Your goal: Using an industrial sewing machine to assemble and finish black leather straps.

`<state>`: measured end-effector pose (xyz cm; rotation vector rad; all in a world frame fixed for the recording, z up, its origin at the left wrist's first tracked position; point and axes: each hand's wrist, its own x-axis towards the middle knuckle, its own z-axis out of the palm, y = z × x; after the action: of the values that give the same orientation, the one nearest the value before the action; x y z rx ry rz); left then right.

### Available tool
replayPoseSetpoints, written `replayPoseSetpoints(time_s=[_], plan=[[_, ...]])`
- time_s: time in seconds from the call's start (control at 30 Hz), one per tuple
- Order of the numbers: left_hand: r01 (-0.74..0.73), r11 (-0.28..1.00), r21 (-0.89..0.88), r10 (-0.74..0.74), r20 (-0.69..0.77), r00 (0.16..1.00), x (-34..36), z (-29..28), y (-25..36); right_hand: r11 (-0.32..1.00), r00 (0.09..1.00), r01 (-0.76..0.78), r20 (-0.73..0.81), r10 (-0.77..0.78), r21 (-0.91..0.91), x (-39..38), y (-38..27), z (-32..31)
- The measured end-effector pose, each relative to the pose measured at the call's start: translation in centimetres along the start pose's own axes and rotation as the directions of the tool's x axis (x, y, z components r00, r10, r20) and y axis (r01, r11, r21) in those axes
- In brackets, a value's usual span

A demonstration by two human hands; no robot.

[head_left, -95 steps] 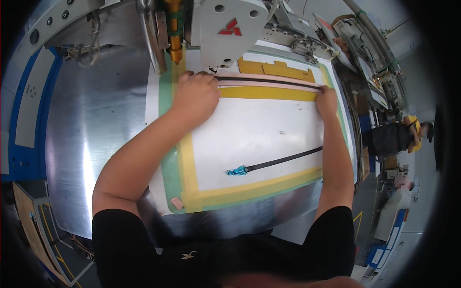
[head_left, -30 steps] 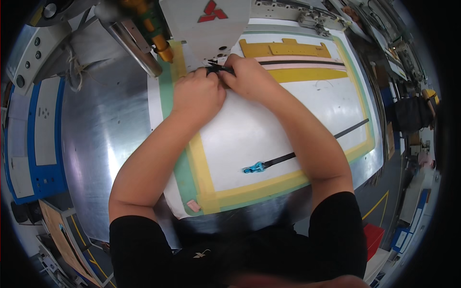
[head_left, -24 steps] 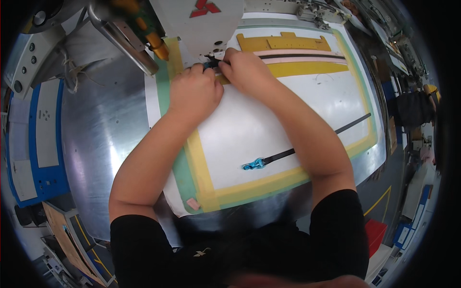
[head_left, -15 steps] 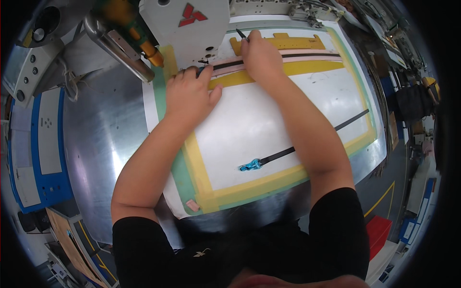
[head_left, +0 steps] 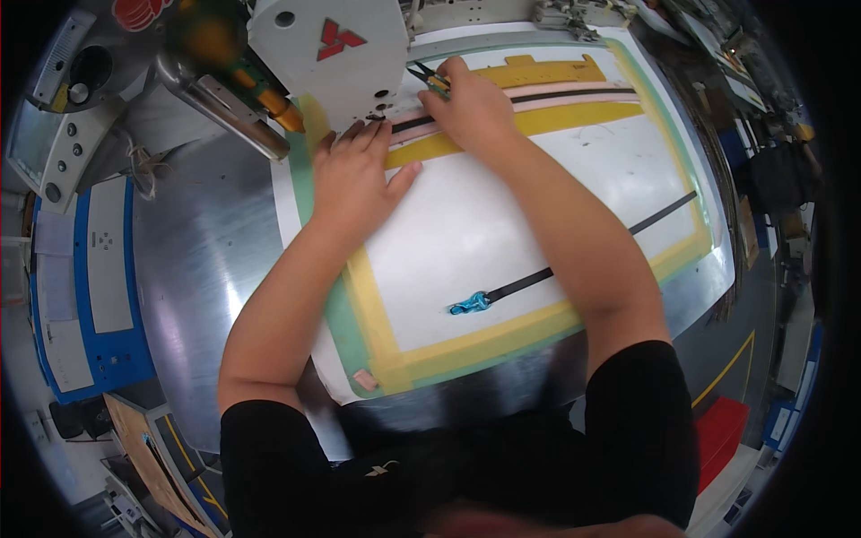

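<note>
My left hand (head_left: 352,175) lies with its fingers stretched out and thumb apart over the left end of a long black strap (head_left: 583,93) on a pink strip. What lies under its fingertips is hidden. My right hand (head_left: 475,106) is closed around small thread snips (head_left: 434,81), whose dark blades point left toward the white machine head. It is over the strap, just right of my left hand. Below the strap runs a mustard-yellow strip (head_left: 583,116); above it sits a notched yellow piece (head_left: 538,72). A second black strap (head_left: 522,284) with a blue hook (head_left: 469,305) lies nearer me, partly behind my right forearm.
A white sewing machine head (head_left: 327,58) stands at the back. Beside it are a metal tube (head_left: 224,112) and a yellow-tipped part (head_left: 280,109). Yellow and green tape borders the white sheet (head_left: 430,242) on the metal table (head_left: 202,260). A blue-edged panel (head_left: 112,269) is at left.
My right hand has shifted left and down toward my left hand, and the snips' blades now show more fully. My left hand stays by the strap's left end. The whole view has shifted slightly.
</note>
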<state>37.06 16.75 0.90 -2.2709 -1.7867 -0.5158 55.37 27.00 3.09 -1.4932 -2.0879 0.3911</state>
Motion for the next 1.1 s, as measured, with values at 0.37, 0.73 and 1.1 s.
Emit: replayPoseSetpoints(time_s=[0.37, 0.73, 1.1], plan=[[0.071, 0.997, 0.026, -0.070, -0.011, 0.997, -0.4, -1.2, 1.1, 0.964, 0.962, 0.240, -0.160, -0.221, 0.114, 0.1, 2.3, 1.0], [0.062, 0.998, -0.003, -0.062, -0.017, 0.998, -1.4, -2.3, 0.2, 0.857, 0.817, 0.514, 0.317, -0.482, -0.024, -1.9, -1.7, -0.2], [0.100, 0.990, 0.100, -0.109, 0.085, 0.990, -0.2, -2.8, 0.1, 0.839, 0.821, 0.537, 0.285, -0.495, -0.086, -1.3, -0.7, -1.2]])
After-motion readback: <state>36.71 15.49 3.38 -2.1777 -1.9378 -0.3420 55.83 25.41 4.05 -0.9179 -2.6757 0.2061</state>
